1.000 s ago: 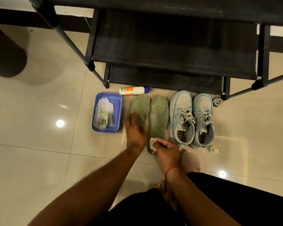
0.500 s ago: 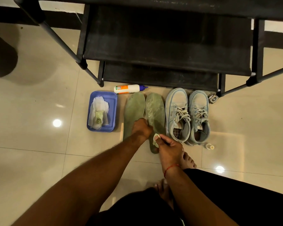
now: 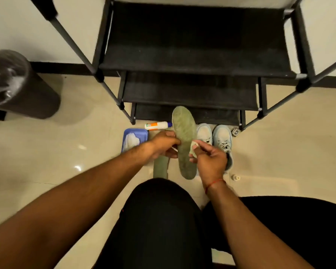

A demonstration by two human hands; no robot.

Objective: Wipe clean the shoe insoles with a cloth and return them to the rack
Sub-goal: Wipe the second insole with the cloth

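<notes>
The left hand (image 3: 163,145) grips the green insole (image 3: 184,136) at its nine-o'clock edge, fingers curled, holding it up before the shoe rack (image 3: 192,55). At three o'clock the right hand (image 3: 210,162) pinches a small cloth (image 3: 194,147), seemingly against it. The other insole (image 3: 160,166) lies on the floor at seven o'clock.

Green insole (image 3: 184,140) held up, second insole (image 3: 160,166) on the tiles

The raised one – dull and smudged – points its toe end toward the black tiered rack (image 3: 192,55). The left hand (image 3: 163,146) grips its left edge, and a pale cloth (image 3: 194,147) pinched in the right hand (image 3: 209,158) touches its right edge. The second insole lies flat below – partly hidden.
</notes>
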